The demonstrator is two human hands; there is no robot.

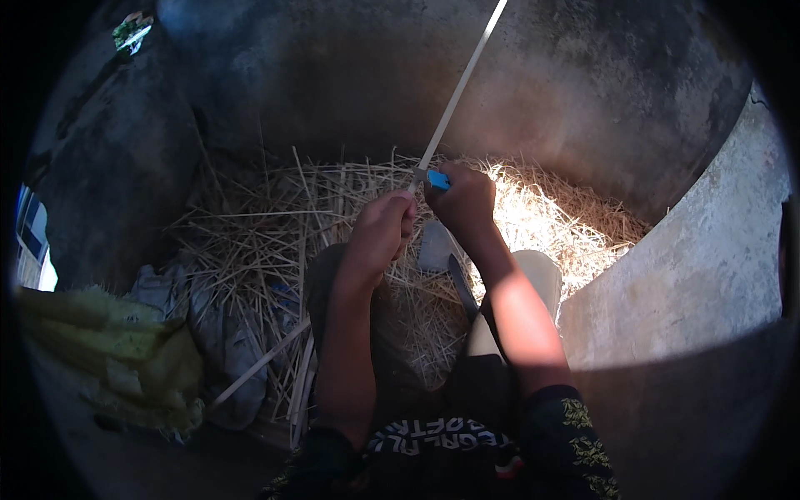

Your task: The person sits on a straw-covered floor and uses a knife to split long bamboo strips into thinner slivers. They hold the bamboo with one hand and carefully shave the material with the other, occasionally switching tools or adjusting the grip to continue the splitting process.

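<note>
A long, thin pale strip, like split bamboo, slants up and away to the right past the top of the view. My left hand is closed around its lower end. Wrapped in the fingers of my right hand is a blue cutter knife. Its short blade touches the strip just above my left hand. Most of the cutter's handle is hidden by my fingers.
Straw-like shavings heap around my legs, sunlit on the right. Between my knees are a greyish block and a dark curved piece. A yellowish sack lies left. Concrete walls stand ahead and right.
</note>
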